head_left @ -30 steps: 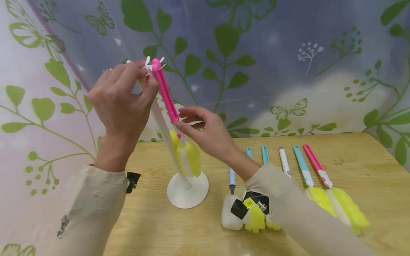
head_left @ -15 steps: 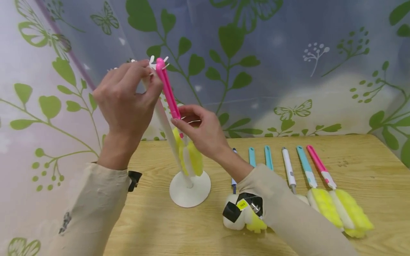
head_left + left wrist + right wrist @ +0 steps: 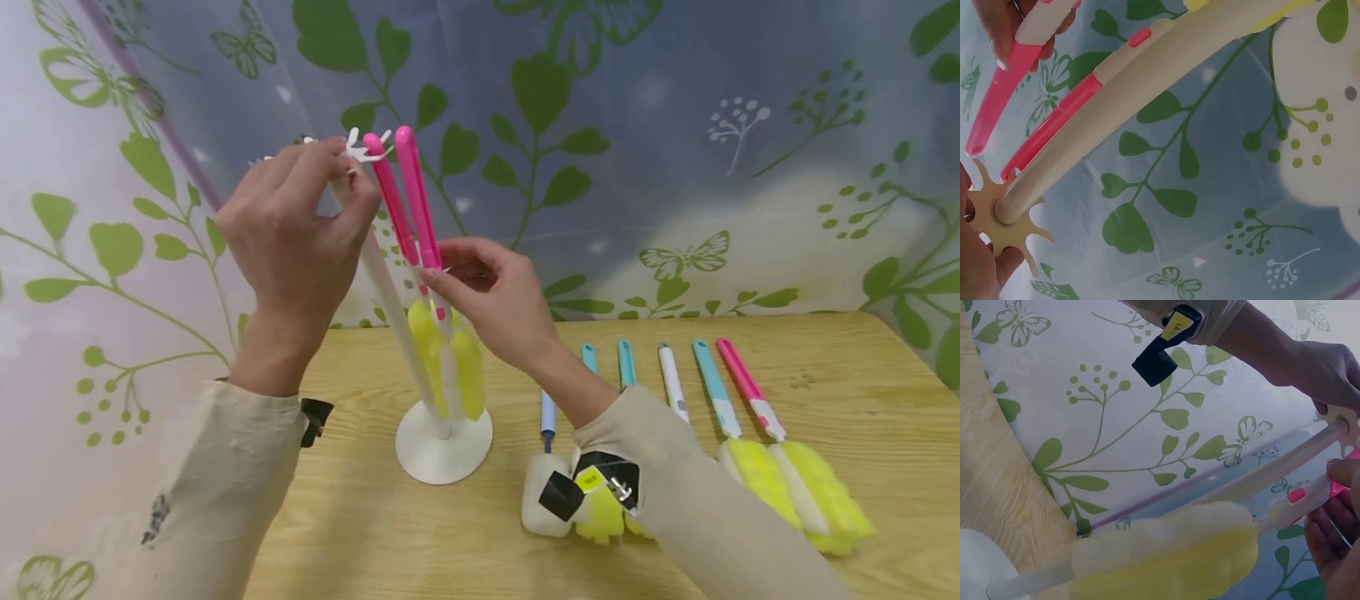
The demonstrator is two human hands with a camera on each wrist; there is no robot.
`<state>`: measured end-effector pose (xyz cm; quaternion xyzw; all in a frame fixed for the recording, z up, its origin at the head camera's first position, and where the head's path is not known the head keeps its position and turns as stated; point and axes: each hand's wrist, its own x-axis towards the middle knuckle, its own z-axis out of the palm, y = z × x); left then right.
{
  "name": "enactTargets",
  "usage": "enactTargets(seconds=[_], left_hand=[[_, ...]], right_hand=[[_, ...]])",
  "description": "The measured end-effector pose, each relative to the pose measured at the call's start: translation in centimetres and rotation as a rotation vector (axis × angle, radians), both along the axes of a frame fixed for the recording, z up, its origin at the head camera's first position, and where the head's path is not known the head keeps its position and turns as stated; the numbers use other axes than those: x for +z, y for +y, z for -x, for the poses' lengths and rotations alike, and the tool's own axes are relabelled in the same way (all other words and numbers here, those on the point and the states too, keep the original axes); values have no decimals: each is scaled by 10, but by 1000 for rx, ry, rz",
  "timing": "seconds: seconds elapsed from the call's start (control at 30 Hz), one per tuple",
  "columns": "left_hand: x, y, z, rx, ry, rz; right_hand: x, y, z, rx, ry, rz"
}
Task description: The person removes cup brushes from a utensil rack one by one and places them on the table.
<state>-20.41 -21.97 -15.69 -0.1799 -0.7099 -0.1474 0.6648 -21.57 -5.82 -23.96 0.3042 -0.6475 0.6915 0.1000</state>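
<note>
My left hand (image 3: 292, 217) pinches the white star-shaped hook top (image 3: 988, 234) of an upright white stand (image 3: 386, 292). From one of its hooks hangs a pink-handled sponge bottle brush (image 3: 392, 200), head down beside the pole. Just right of it, my right hand (image 3: 502, 300) holds another pink-handled bottle brush (image 3: 417, 200) between thumb and fingers, low on the handle. The held brush's handle end points up near the hooks, apart from them in the left wrist view. Its yellow-and-white sponge head (image 3: 1166, 550) hangs below the hand, overlapping the other brush's head in the head view.
The stand's round base (image 3: 468, 454) rests on a wooden table (image 3: 360, 533). To the right lie several more brushes, including a pink-handled one (image 3: 742, 379), a teal one (image 3: 712, 379) and a white-sponge one (image 3: 546, 500). A leaf-patterned curtain (image 3: 675, 167) hangs behind.
My right hand has shifted slightly right with its brush, so two separate pink handles now show near the hooks where one showed before. The left hand keeps its grip on the stand's top.
</note>
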Motion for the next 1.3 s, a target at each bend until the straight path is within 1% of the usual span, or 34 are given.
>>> enactTargets(seconds=[0.1,0.3,0.43,0.57,0.7,0.83,1.03,1.13,1.3], left_hand=[[0,0,-1,7,5,-5],[0,3,-2,-3,17,-18],[0,1,-1,2,23,-28],[-1,1,-1,8,27,-42],[-1,1,0,0,28,-43],[-1,0,1,4,33,-52],[0,1,1,22,38,-86],[0,3,2,19,36,-94],[0,5,2,7,40,-100]], right_hand=[[0,9,0,-15,9,15],[-2,35,4,-82,28,33],[-5,55,8,-118,32,14],[-9,80,12,-171,9,-18],[-15,112,16,-272,-18,-71],[-24,144,15,-385,-40,-128],[-37,196,17,-506,-53,-177],[-43,223,15,-587,-75,-212],[-49,262,7,-662,-120,-195]])
